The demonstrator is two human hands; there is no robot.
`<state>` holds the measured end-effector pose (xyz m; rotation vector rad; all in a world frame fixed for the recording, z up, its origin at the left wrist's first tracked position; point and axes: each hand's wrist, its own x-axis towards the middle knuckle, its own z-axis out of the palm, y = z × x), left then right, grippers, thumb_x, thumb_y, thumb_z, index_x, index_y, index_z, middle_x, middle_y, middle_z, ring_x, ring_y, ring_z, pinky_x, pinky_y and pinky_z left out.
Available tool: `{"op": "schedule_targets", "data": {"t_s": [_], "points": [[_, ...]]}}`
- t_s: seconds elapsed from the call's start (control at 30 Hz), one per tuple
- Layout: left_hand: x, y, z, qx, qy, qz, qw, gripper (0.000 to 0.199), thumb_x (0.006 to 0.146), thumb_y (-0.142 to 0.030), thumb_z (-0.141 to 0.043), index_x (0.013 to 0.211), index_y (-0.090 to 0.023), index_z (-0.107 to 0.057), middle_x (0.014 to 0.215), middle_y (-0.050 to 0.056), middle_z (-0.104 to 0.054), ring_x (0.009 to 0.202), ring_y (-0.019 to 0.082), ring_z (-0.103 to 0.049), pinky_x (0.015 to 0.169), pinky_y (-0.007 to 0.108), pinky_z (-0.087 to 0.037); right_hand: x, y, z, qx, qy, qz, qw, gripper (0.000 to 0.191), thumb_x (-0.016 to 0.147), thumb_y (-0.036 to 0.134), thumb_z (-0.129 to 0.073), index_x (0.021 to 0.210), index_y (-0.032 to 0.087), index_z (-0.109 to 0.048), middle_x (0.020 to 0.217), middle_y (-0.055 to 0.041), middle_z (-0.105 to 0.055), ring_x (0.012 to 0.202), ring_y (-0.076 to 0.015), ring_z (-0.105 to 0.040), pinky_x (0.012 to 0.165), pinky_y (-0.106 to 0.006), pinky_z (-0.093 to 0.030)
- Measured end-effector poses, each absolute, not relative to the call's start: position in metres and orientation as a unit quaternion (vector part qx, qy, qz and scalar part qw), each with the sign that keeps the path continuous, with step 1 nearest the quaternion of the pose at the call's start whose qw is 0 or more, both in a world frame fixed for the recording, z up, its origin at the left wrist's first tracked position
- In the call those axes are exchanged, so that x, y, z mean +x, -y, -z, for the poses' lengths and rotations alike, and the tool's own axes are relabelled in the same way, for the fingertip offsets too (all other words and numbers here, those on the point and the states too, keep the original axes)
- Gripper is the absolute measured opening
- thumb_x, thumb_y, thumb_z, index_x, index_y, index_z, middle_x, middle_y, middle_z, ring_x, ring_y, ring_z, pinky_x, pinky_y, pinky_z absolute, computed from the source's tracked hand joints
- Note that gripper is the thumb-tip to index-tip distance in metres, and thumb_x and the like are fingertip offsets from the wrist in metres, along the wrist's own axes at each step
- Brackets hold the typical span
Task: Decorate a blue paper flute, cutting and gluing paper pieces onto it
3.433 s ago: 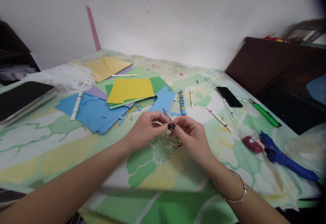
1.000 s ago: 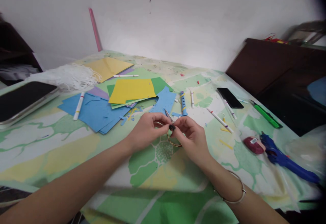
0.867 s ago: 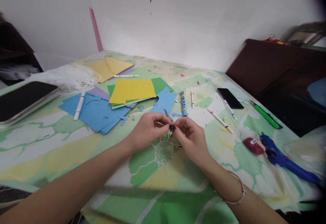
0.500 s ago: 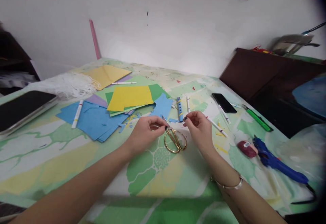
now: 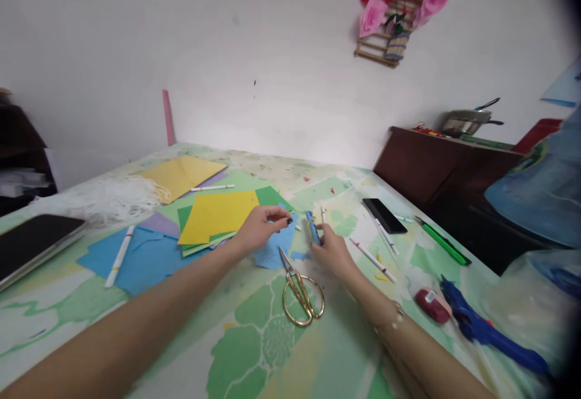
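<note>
My right hand (image 5: 331, 249) is closed round the near end of a small blue tube (image 5: 313, 227) with dark dots, just right of the middle. My left hand (image 5: 263, 227) hovers over the edge of the coloured papers, thumb and fingertips pressed together; what they hold, if anything, is too small to name. Gold-handled scissors (image 5: 300, 295) lie on the flowered tablecloth between my forearms, untouched, blades pointing away. Beneath my left fingertips is a cut blue paper (image 5: 272, 250), with a yellow sheet (image 5: 222, 212) on green ones to its left.
Blue sheets (image 5: 154, 258), white strings (image 5: 104, 204) and a large dark device (image 5: 36, 243) are at left. At right lie a black phone (image 5: 385, 215), white pens (image 5: 372, 258), a green cutter (image 5: 442, 240), a red object (image 5: 433, 305) and a blue glue gun (image 5: 490, 332).
The view has tilted up, showing paper flowers on the wall. My right hand has taken hold of the blue tube. My left hand has moved away from the scissors, towards the papers.
</note>
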<state>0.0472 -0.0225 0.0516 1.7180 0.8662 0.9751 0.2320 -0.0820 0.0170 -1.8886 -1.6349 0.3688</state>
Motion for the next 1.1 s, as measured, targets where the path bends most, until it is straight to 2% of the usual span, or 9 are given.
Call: {"op": "schedule_targets", "data": {"t_s": [0.13,0.23,0.33,0.47,0.63,0.77,0.93,1.03,1.1], "points": [[0.018,0.011,-0.044,0.693,-0.371,-0.393,0.476,0.020,0.069,-0.032,-0.065,0.078,-0.014,-0.068,0.072,0.003,-0.066,0.065,0.012,-0.056,0.063,0.023,-0.045,0.225,0.108,-0.021,-0.652,0.640,-0.225,0.339,0.036,0.083,0.020,-0.038,0.118,0.017,-0.049,0.067,0.0019,-0.056,0.045,-0.0091,-0.045,0.045,-0.020,-0.035],[0.002,0.014,-0.042,0.682,-0.373,-0.387,0.496,0.020,0.072,-0.033,-0.064,0.080,-0.014,-0.068,0.074,0.003,-0.065,0.066,0.011,-0.054,0.062,0.022,-0.043,0.212,0.123,-0.019,-0.579,0.627,-0.336,0.398,0.031,0.086,0.023,-0.041,0.114,0.016,-0.053,0.062,0.0027,-0.053,0.050,-0.0096,-0.045,0.046,-0.019,-0.035],[-0.007,0.019,-0.036,0.664,-0.372,-0.383,0.524,0.017,0.074,-0.030,-0.063,0.080,-0.015,-0.067,0.075,0.002,-0.063,0.068,0.010,-0.053,0.064,0.020,-0.043,0.198,0.130,-0.015,-0.577,0.671,-0.296,0.358,0.032,0.085,0.021,-0.044,0.116,0.018,-0.054,0.072,0.0001,-0.060,0.062,-0.0121,-0.053,0.056,-0.021,-0.042],[-0.013,0.024,-0.023,0.651,-0.340,-0.401,0.547,0.014,0.073,-0.027,-0.063,0.077,-0.015,-0.068,0.096,0.005,-0.060,0.079,0.013,-0.057,0.064,0.022,-0.048,0.187,0.131,-0.008,-0.563,0.730,-0.208,0.326,0.035,0.085,0.018,-0.041,0.119,0.017,-0.051,0.088,-0.0051,-0.066,0.073,-0.0152,-0.062,0.067,-0.022,-0.048],[-0.016,0.027,-0.014,0.566,-0.332,-0.437,0.615,0.012,0.071,-0.025,-0.065,0.074,-0.014,-0.066,0.092,0.005,-0.060,0.085,0.016,-0.061,0.075,0.029,-0.055,0.183,0.127,0.002,-0.554,0.758,-0.140,0.315,0.039,0.084,0.016,-0.040,0.122,0.019,-0.046,0.095,-0.0070,-0.068,0.075,-0.0155,-0.066,0.067,-0.022,-0.052],[-0.015,0.029,-0.013,0.532,-0.331,-0.443,0.641,0.009,0.071,-0.023,-0.066,0.073,-0.014,-0.066,0.090,0.005,-0.062,0.086,0.017,-0.063,0.079,0.031,-0.056,0.184,0.128,0.007,-0.567,0.763,-0.137,0.278,0.041,0.085,0.018,-0.040,0.126,0.021,-0.041,0.091,-0.0070,-0.069,0.066,-0.0159,-0.066,0.058,-0.022,-0.053],[-0.013,0.031,-0.010,0.519,-0.328,-0.427,0.664,0.007,0.072,-0.022,-0.065,0.072,-0.015,-0.066,0.088,0.004,-0.063,0.084,0.016,-0.064,0.078,0.030,-0.056,0.186,0.132,0.006,-0.524,0.809,-0.099,0.250,0.055,0.083,0.014,-0.043,0.135,0.022,-0.029,0.107,-0.0113,-0.066,0.081,-0.0184,-0.068,0.064,-0.023,-0.054],[-0.012,0.033,-0.011,0.512,-0.327,-0.406,0.683,0.007,0.072,-0.022,-0.065,0.073,-0.015,-0.066,0.085,0.004,-0.066,0.080,0.015,-0.065,0.078,0.029,-0.056,0.182,0.135,0.006,-0.515,0.811,-0.092,0.263,0.061,0.081,0.011,-0.043,0.138,0.024,-0.024,0.099,-0.0088,-0.067,0.079,-0.0178,-0.067,0.063,-0.023,-0.054],[-0.012,0.034,-0.013,0.497,-0.333,-0.398,0.695,0.007,0.071,-0.022,-0.066,0.074,-0.015,-0.066,0.083,0.004,-0.068,0.078,0.015,-0.066,0.077,0.028,-0.056,0.177,0.137,0.006,-0.532,0.795,-0.090,0.277,0.058,0.082,0.013,-0.042,0.137,0.024,-0.026,0.090,-0.0075,-0.067,0.074,-0.0182,-0.066,0.058,-0.024,-0.053]]}}
